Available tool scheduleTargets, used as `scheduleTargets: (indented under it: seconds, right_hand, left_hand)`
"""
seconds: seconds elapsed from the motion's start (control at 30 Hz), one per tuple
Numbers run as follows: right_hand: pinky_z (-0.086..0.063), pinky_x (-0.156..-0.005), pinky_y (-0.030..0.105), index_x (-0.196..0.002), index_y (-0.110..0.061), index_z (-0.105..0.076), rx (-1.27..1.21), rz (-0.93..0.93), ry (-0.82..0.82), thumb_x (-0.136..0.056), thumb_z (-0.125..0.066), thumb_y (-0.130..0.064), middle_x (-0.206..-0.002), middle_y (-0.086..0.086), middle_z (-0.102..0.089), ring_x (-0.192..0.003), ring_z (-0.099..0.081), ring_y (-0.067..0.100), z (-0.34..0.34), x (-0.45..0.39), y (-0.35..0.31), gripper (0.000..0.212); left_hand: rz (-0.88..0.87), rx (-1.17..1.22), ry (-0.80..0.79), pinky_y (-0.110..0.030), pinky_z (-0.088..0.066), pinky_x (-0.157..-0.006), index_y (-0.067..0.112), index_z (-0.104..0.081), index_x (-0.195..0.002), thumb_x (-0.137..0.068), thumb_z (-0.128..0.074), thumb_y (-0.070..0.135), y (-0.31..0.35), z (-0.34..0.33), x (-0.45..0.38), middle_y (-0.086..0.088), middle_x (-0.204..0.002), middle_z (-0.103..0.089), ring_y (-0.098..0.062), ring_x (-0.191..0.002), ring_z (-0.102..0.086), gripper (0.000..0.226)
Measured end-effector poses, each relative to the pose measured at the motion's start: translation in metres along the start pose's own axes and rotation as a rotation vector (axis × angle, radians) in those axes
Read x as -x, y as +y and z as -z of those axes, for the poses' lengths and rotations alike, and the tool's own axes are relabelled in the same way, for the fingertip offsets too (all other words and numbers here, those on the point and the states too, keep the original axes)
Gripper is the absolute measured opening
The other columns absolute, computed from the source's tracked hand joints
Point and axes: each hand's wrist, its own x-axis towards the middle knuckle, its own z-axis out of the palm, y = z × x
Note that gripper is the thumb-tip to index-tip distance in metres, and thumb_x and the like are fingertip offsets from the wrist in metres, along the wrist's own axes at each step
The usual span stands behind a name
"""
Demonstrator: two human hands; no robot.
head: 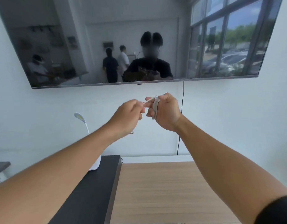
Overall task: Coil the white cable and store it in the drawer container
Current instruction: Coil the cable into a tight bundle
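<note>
The white cable (155, 109) is wound in several loops around the fingers of my right hand (166, 110), which is raised in front of the wall below the television. My right thumb presses the loops against the fingers. My left hand (129, 114) is just to the left of it, and its fingertips pinch the short free end of the cable, which runs taut across to the coil. A small metal plug tip shows below my left wrist. No drawer container is visible.
A wall-mounted television (139, 46) hangs above the hands, with a black power cord (180, 126) running down the wall. Below are a wooden tabletop (163, 191), a black raised surface (97, 188), and a white desk lamp (82, 120) on a white base.
</note>
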Motion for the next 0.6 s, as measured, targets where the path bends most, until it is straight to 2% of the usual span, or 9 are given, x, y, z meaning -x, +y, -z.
scheduleTargets:
  seconds: [0.1, 0.2, 0.23, 0.3, 0.37, 0.43, 0.53, 0.6]
  right_hand:
    - [-0.046, -0.072, 0.034, -0.112, -0.006, -0.057, -0.128, 0.012, 0.038, -0.099, -0.040, -0.040, -0.106, 0.015, -0.077, -0.081, -0.067, 0.026, 0.000, -0.002, -0.008, 0.040]
    - [-0.051, -0.086, 0.033, -0.129, -0.009, -0.055, -0.217, 0.035, -0.035, -0.104, -0.044, -0.049, -0.113, 0.008, -0.078, -0.097, -0.074, 0.023, -0.006, -0.002, -0.017, 0.049]
    - [-0.053, -0.089, 0.033, -0.130, -0.006, -0.057, -0.270, 0.043, -0.080, -0.104, -0.047, -0.049, -0.110, 0.007, -0.078, -0.094, -0.074, 0.022, -0.009, -0.001, -0.020, 0.051]
    - [-0.051, -0.089, 0.030, -0.117, -0.004, -0.070, -0.299, 0.058, -0.179, -0.104, -0.050, -0.046, -0.097, 0.003, -0.077, -0.077, -0.071, 0.018, -0.015, 0.002, -0.027, 0.049]
    - [-0.048, -0.078, 0.027, -0.108, -0.007, -0.073, -0.217, 0.049, -0.274, -0.105, -0.050, -0.044, -0.080, -0.003, -0.074, -0.055, -0.059, 0.012, -0.021, 0.007, -0.031, 0.043]
    - [-0.043, -0.063, 0.024, -0.106, -0.009, -0.068, -0.064, 0.005, -0.388, -0.107, -0.044, -0.044, -0.056, -0.007, -0.061, -0.041, -0.042, 0.009, -0.026, 0.014, -0.029, 0.043]
    - [-0.035, -0.055, 0.025, -0.104, -0.007, -0.064, 0.170, -0.133, -0.535, -0.108, -0.035, -0.048, -0.048, -0.007, -0.044, -0.040, -0.021, 0.012, -0.027, 0.027, -0.018, 0.051]
    - [-0.029, -0.058, 0.029, -0.105, -0.004, -0.062, 0.309, -0.204, -0.563, -0.109, -0.029, -0.050, -0.052, -0.004, -0.046, -0.041, -0.022, 0.011, -0.024, 0.033, -0.008, 0.057]
  left_hand:
    - [0.092, 0.143, -0.108, -0.019, -0.030, -0.043, 0.018, -0.057, -0.079, -0.101, -0.040, 0.026, -0.024, -0.016, 0.023, 0.013, -0.051, -0.047, -0.007, -0.045, -0.037, 0.029]
    - [0.287, 0.336, -0.251, -0.023, -0.019, -0.043, 0.019, -0.054, -0.077, -0.096, -0.041, 0.025, -0.042, -0.029, 0.037, 0.006, -0.055, -0.042, -0.011, -0.045, -0.025, 0.024]
    - [0.348, 0.401, -0.286, -0.026, -0.015, -0.047, 0.020, -0.052, -0.076, -0.095, -0.042, 0.026, -0.048, -0.032, 0.038, 0.005, -0.056, -0.040, -0.012, -0.047, -0.022, 0.022]
    - [0.460, 0.521, -0.303, -0.030, -0.013, -0.051, 0.020, -0.049, -0.076, -0.099, -0.044, 0.031, -0.058, -0.037, 0.038, 0.005, -0.058, -0.036, -0.013, -0.050, -0.020, 0.026]
    - [0.559, 0.628, -0.279, -0.030, -0.015, -0.051, 0.021, -0.048, -0.075, -0.103, -0.045, 0.036, -0.065, -0.038, 0.034, 0.006, -0.057, -0.032, -0.013, -0.050, -0.021, 0.032]
    - [0.598, 0.700, -0.255, -0.029, -0.017, -0.051, 0.022, -0.048, -0.074, -0.103, -0.047, 0.038, -0.066, -0.034, 0.024, 0.007, -0.055, -0.031, -0.013, -0.048, -0.022, 0.033]
    - [0.563, 0.733, -0.164, -0.025, -0.020, -0.049, 0.022, -0.049, -0.069, -0.101, -0.046, 0.032, -0.055, -0.020, -0.001, 0.007, -0.052, -0.033, -0.011, -0.044, -0.023, 0.033]
    - [0.495, 0.649, -0.138, -0.026, -0.022, -0.048, 0.022, -0.050, -0.064, -0.099, -0.046, 0.029, -0.042, -0.008, -0.018, 0.005, -0.050, -0.037, -0.013, -0.045, -0.026, 0.035]
